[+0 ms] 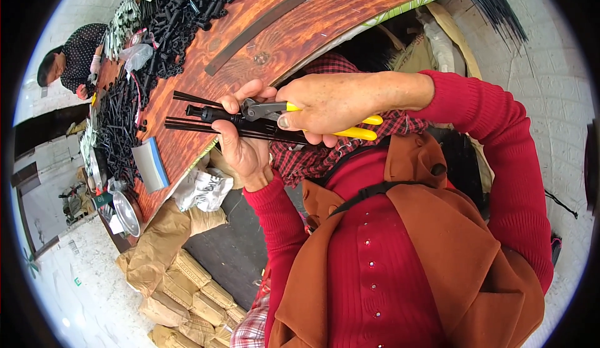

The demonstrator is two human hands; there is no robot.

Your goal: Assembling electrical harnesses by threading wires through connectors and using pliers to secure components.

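My left hand (245,148) grips a bundle of thin black rods (200,118) with a small black tubular piece on it, held just off the edge of the wooden table (325,10). My right hand (331,103) is closed around yellow-handled pliers (362,126). The grey jaws of the pliers (253,109) bite on the bundle right beside my left thumb. Both forearms wear red sleeves.
Heaps of black plastic pieces (181,10) cover the table's far side, with a dark flat strip (256,32), a blue-edged block (150,163) and a metal bowl (127,212). Another person (75,57) sits at the far end. Tan sacks (187,279) lie on the floor.
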